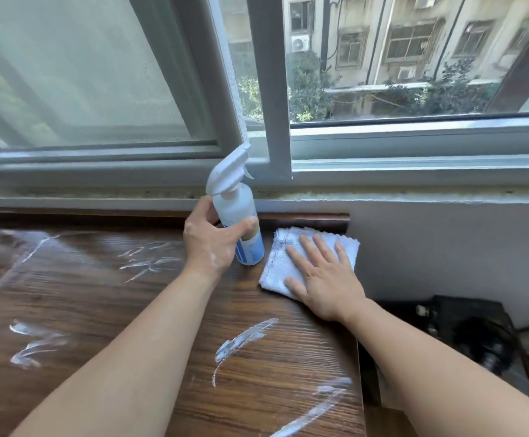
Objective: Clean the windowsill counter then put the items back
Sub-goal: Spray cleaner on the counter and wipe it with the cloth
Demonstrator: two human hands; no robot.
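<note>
Left hand [208, 244] grips the standing spray bottle [238, 212], steadying it on the counter [99, 294], while right hand [323, 279], fingers straight, presses the cloth [277, 260] just beside it, apparently for wiping.

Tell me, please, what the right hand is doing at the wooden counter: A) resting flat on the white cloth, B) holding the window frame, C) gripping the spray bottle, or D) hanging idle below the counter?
A: the right hand lies flat with straight fingers on the white cloth, while the left hand grips the spray bottle.
</note>
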